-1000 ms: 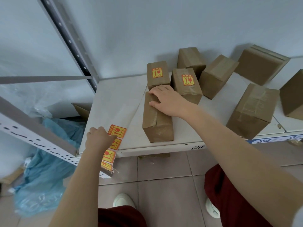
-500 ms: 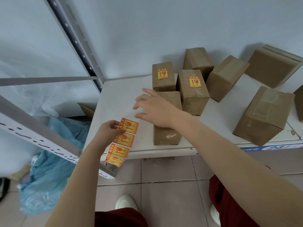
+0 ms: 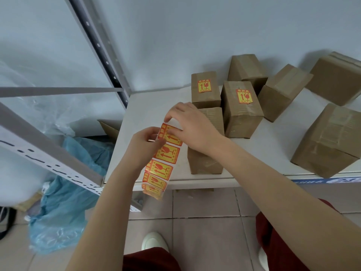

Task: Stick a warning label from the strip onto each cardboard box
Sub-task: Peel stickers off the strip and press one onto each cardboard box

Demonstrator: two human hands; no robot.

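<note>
L hand (image 3: 144,145) pinches the label strip (image 3: 163,165) near its far end; the strip hangs twd near, past the shelf (image 3: 148,106) edge. R hand (image 3: 192,127) pinches the top label (image 3: 172,136), prob. peeling it. Unlabeled box (image 3: 205,163) lies just right of the strip, under the R wrist, long axis near-far; R hand is nearer.

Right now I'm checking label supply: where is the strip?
Head view, centre-left: the strip hangs from the left hand over the shelf edge, right hand pinching its top.
</note>
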